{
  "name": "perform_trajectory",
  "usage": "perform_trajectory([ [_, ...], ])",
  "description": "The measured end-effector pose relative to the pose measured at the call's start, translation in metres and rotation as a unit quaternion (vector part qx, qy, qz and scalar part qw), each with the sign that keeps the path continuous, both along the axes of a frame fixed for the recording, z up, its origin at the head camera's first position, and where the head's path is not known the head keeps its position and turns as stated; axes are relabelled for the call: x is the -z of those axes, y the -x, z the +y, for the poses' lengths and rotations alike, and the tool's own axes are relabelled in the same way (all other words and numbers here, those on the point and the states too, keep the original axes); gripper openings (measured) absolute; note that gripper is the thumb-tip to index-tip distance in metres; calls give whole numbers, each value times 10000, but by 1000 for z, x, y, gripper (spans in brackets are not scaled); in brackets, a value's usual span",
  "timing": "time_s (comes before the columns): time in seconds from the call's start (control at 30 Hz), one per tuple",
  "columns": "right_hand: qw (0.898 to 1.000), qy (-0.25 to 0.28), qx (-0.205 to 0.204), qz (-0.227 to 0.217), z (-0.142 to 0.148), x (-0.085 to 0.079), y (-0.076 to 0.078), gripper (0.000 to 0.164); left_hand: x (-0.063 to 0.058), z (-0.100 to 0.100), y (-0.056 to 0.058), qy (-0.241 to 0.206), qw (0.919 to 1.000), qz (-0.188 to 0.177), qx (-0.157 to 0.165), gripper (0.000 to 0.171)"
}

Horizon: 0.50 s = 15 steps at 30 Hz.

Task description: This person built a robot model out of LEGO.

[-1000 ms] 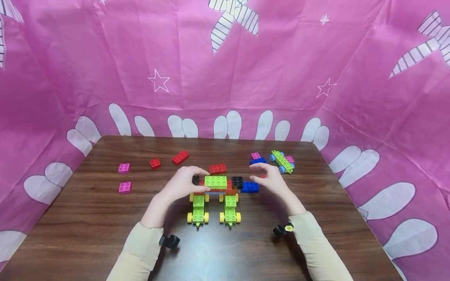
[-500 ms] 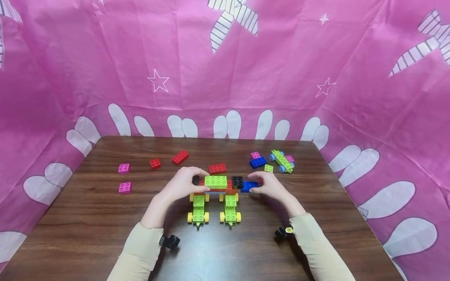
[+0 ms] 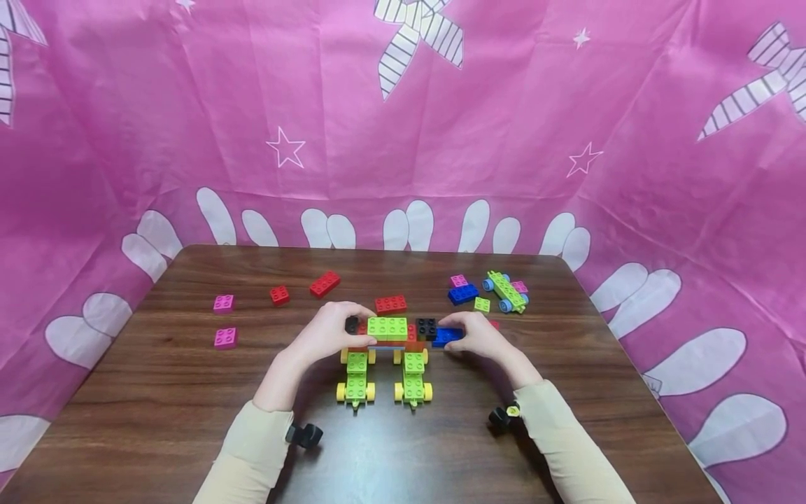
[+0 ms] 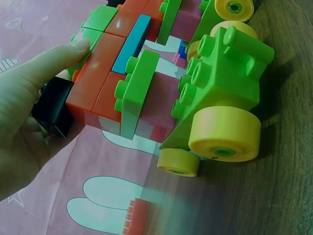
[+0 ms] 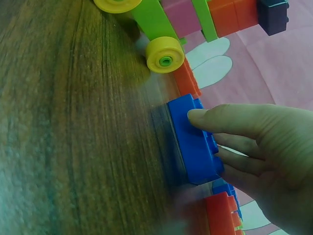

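Observation:
Two lime wheeled bases with yellow wheels [image 4: 225, 133] carry a bridge-like toy brick build [image 3: 397, 344], seen in all three views. Its top has a lime brick [image 3: 387, 327] between red ones, with a black brick [image 3: 426, 327] at each end. My left hand [image 3: 330, 330] grips the build's left end, thumb on the near side, fingers hidden behind. To the right of the build, my right hand [image 3: 481, 336] pinches a blue brick [image 5: 190, 139] that lies on the table. In the right wrist view its thumb presses the near face and the fingers reach behind.
Behind the build lies a red brick [image 3: 391, 304]. Two more red ones [image 3: 324, 283] and two pink bricks [image 3: 224, 337] are at the left. Back right are another blue brick [image 3: 463, 294], a small lime brick [image 3: 482, 304] and a lime base with blue wheels [image 3: 506, 292].
My right hand has come down and leftward from above the table's right part onto the blue brick and closed its fingers on it. The left hand and the build have stayed put.

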State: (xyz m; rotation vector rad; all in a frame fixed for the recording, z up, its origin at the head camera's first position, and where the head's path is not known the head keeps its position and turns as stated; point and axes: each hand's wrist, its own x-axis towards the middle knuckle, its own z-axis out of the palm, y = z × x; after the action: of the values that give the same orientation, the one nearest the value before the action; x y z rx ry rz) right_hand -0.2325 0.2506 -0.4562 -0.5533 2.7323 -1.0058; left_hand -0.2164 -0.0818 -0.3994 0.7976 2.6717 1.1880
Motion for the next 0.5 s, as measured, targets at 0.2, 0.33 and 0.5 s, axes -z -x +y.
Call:
perform_trajectory([
  [0.2,9997,-250,-51,53,-2,2,3,41,0,0,0,1,10000,-41,11,41],
  [0.33,9993,-371,-84,42,-3,4,4,40,1,-1,0,-19,10000,-47,19,41],
  [0.5,9991,-422,-14,-19,-4,4,6,38,2,-1,0,-46,10000,-42,18,41],
])
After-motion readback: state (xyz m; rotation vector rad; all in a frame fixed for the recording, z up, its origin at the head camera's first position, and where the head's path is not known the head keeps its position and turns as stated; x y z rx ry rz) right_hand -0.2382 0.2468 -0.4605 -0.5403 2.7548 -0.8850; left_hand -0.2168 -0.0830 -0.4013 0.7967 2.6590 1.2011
